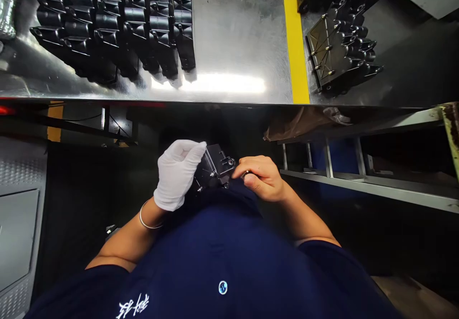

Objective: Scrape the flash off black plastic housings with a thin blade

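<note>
black housings (pixel 136 27) sit on steel table (pixel 236 37)

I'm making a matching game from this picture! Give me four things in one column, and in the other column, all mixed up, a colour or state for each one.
Things:
1. left hand
2. right hand
3. black part
4. stripe

Colours and states:
A. yellow
B. held between the two hands
C. in a white glove
D. bare, with no glove

Right pairs: 1-C, 2-D, 3-B, 4-A
</note>
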Tool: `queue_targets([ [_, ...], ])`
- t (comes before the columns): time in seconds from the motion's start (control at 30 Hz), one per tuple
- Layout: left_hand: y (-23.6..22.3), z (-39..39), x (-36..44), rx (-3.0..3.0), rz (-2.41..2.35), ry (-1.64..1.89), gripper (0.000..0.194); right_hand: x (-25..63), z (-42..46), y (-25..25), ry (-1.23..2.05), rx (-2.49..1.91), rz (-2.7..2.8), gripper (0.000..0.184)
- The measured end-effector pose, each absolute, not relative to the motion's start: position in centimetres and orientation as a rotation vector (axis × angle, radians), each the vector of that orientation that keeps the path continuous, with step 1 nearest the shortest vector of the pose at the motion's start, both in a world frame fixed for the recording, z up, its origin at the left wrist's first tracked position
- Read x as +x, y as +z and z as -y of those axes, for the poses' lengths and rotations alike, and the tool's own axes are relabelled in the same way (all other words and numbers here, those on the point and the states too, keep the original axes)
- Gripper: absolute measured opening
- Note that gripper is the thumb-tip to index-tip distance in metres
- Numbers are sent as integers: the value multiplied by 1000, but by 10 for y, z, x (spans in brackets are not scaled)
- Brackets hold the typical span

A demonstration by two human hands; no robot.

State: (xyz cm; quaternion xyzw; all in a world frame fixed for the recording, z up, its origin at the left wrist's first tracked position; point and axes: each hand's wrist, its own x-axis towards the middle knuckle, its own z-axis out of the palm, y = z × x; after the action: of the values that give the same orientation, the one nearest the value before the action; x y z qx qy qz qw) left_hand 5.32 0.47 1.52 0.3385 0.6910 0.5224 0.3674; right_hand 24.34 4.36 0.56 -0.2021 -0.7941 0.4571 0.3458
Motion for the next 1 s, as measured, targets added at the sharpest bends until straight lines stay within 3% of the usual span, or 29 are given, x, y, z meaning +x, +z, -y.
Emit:
queue_targets([
  [0.13, 12, -5, 53, 874, -1839, 1346, 14, 234, -40, -5, 675, -614, 2251, 51],
  [0.43, 6, -2, 52, 969, -1907, 1261, 23, 232, -45, -7, 582, -566, 2332, 53],
  [0.63, 8, -3, 46, 995, -1780, 1086, 24, 227, -50, -25, 893, -1021, 1917, 33],
  [0.8, 13, -20, 41, 723, -1781, 1409, 31, 215, -34, -37, 1593, -952, 1952, 62],
  [0.93, 10, -28, 41, 684, -1478, 1395, 23, 227, -48, -31, 1708, -1121, 1768, 59],
  [1.0, 2, -28, 42, 602, -1340, 1276, 30, 235, -76, -17, 1615, -1225, 1632, 59],
])
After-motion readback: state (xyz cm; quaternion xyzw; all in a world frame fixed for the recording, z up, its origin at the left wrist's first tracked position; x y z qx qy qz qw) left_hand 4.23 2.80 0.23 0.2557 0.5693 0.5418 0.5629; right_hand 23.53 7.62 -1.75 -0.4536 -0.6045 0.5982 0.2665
